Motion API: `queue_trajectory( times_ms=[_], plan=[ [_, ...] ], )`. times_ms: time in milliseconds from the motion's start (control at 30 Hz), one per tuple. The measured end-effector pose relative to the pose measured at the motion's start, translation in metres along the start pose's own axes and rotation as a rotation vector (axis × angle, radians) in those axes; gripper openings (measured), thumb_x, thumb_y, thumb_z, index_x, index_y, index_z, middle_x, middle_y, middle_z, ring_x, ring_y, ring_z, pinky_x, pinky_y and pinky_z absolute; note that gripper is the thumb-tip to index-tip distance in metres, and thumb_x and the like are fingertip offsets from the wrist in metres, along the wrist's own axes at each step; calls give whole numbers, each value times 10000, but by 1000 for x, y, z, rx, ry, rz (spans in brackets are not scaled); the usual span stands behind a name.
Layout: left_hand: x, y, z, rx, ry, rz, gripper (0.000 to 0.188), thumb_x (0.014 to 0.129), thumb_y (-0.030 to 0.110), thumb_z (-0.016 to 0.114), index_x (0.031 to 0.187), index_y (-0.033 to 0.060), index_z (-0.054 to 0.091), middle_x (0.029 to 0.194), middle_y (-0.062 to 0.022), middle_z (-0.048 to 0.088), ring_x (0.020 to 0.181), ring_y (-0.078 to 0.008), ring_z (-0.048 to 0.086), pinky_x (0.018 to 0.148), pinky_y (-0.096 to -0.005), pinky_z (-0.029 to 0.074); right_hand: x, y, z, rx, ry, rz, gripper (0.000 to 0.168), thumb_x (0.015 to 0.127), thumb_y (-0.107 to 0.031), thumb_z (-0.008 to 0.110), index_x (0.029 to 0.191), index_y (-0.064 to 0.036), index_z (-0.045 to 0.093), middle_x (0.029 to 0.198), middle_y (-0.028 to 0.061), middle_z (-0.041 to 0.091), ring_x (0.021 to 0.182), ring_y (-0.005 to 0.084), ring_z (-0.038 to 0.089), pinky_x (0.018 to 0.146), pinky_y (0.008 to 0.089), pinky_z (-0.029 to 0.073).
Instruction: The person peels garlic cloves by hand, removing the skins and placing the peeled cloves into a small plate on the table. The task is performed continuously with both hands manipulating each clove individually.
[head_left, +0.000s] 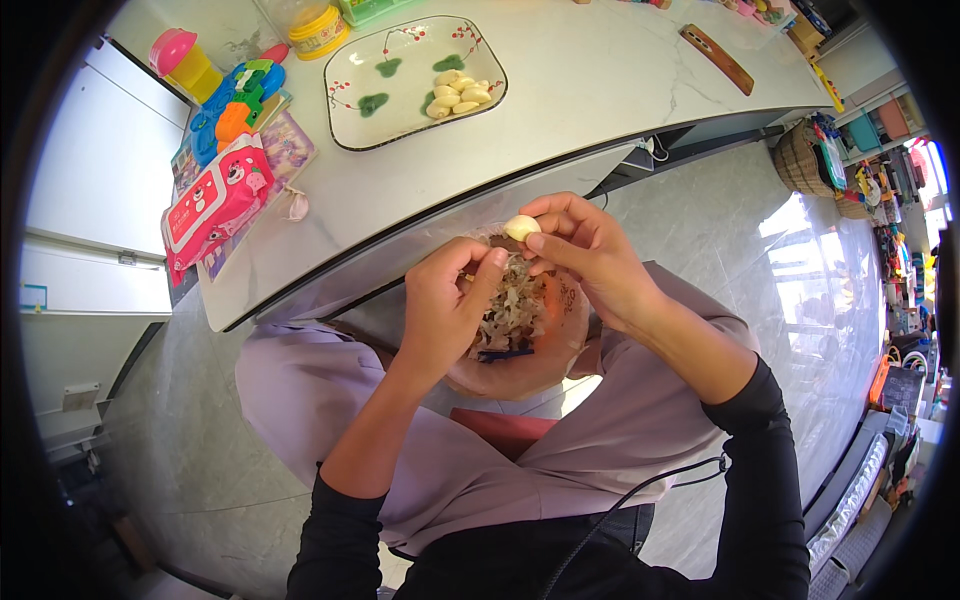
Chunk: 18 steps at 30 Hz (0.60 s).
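My right hand (592, 259) pinches a peeled garlic clove (522, 227) between thumb and fingers, over a lined waste bin (559, 360). Garlic skins (514, 307) fill much of what shows inside the bin. Just left of the clove, my left hand (446, 300) is curled with its thumb against the forefinger. Whether it has a scrap of skin in it is hidden. On the table, a patterned rectangular plate (405, 94) carries several peeled garlic cloves (456, 94) at its right side. An unpeeled piece of garlic (297, 205) lies near the table's left end.
A pink pack of wipes (217, 199), a book (289, 146) and colourful toy blocks (244, 105) crowd the left of the white table (577, 82). A phone (716, 60) lies at the right. Beyond the floor stands a woven basket (802, 159).
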<state>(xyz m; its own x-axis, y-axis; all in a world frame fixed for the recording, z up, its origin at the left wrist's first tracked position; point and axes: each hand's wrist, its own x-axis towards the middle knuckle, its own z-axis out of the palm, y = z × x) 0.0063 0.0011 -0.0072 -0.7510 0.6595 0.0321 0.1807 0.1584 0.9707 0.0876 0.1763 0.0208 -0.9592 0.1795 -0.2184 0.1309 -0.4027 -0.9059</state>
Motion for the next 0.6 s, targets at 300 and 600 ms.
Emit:
queue_trajectory(
  times_ms=[300, 600],
  plan=[
    [1, 6, 4, -219, 54, -59, 100, 896, 77, 659, 950, -7, 650, 804, -17, 654, 661, -39, 560, 550, -183, 444, 0, 6, 0, -151, -33, -50, 250, 908, -43, 634, 1143, -37, 551, 968, 18, 646, 895, 67, 590, 774, 219, 482],
    [3, 6, -2, -431, 21, -202, 131, 888, 87, 664, 965, -18, 657, 800, -21, 653, 610, -46, 528, 530, -196, 425, -2, 14, 6, -487, 51, -322, 230, 864, -24, 669, 1077, -33, 583, 891, 44, 670, 808, 108, 636, 737, 251, 514]
  ],
)
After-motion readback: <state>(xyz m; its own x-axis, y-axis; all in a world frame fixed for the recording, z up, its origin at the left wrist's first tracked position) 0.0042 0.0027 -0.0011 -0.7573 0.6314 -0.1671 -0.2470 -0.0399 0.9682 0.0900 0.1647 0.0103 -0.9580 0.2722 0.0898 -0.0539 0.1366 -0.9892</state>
